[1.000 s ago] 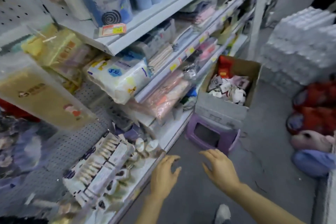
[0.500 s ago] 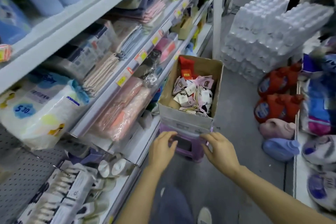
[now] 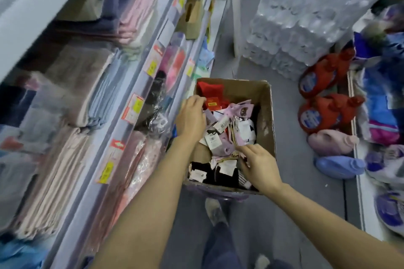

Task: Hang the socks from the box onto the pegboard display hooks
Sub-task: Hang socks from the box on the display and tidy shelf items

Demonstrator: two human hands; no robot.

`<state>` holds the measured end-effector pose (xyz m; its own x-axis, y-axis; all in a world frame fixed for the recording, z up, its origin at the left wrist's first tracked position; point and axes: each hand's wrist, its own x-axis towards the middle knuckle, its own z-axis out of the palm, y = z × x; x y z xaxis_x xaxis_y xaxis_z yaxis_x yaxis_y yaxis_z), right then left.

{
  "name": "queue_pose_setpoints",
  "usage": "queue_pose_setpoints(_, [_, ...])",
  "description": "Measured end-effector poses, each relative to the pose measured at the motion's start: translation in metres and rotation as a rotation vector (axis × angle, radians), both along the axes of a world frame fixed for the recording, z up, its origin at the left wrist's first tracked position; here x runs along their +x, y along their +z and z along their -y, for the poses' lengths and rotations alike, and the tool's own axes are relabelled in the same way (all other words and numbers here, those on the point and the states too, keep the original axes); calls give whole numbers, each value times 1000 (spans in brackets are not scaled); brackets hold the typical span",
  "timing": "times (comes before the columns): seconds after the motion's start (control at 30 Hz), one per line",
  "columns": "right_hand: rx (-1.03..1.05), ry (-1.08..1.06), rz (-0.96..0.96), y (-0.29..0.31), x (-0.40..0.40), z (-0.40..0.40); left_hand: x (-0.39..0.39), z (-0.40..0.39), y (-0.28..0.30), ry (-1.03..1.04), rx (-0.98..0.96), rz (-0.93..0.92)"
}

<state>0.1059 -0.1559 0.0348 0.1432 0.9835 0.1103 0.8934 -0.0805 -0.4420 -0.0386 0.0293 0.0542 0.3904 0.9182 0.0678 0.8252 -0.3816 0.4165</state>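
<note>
An open cardboard box (image 3: 265, 102) sits on a purple stool (image 3: 220, 192) in the aisle. It holds several tagged pairs of socks (image 3: 227, 135): pink, white and black ones, with red socks (image 3: 211, 90) at the far end. My left hand (image 3: 190, 117) is inside the box at its left side, with its fingers curled down into the socks by the red pair. My right hand (image 3: 259, 165) is at the near right of the pile, its fingers stretched out and touching the pink socks. The pegboard is out of view.
Shelves of folded towels (image 3: 80, 85) with yellow price tags run along the left. Stacked packs of water bottles (image 3: 306, 17) stand beyond the box. Red detergent jugs (image 3: 321, 113), pink and blue bottles and bagged goods line the right. My foot (image 3: 215, 212) is below the stool.
I have stepped up to the box and the view has tipped down. Both hands moved from in front of the stool into the box and onto the socks.
</note>
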Motion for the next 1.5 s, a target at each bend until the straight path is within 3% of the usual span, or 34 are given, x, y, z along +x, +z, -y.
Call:
queue_pose_setpoints(0.23, [-97, -97, -9, -33, 13, -40, 56, -83, -31, -170, 167, -163])
queue_pose_setpoints(0.3, [-133, -98, -40, -39, 15, -52, 63, -94, -39, -186, 145, -210])
queue_pose_setpoints(0.47, [-187, -137, -134, -50, 21, -79, 72, -97, -65, -350, 354, -268])
queue_pose_setpoints(0.63, [-258, -282, -362, -55, 22, -108, 64, -90, -80, -225, 336, -221])
queue_pose_setpoints(0.7, [-318, -459, -648, -53, 22, -121, 60, -76, -78, -194, 278, -88])
queue_pose_setpoints(0.8, [-493, -864, -1596, -53, 27, -141, 55, -24, -67, -262, 122, 65])
queue_pose_setpoints(0.87, [-561, -954, -1854, -59, 35, -145, 51, 12, -62, -356, -54, 90])
queue_pose_setpoints(0.9, [-572, -977, -1843, -65, 38, -145, 49, 25, -60, -403, -138, 99])
queue_pose_setpoints(1.0, [-583, -1016, -1560, -78, 40, -140, 44, 35, -65, -406, -358, 123])
queue_pose_setpoints(1.07, [-554, -1041, -1486, -80, 40, -133, 49, 19, -72, -236, -414, 201])
queue_pose_setpoints(1.13, [-520, -1061, -1467, -81, 41, -128, 63, -8, -89, -39, -334, 187])
queue_pose_setpoints(1.23, [-493, -1063, -1439, -80, 41, -120, 84, -51, -122, 105, -230, -22])
queue_pose_setpoints(1.5, [-364, -1069, -1481, -66, 32, -96, 92, -87, -156, -215, -90, -651])
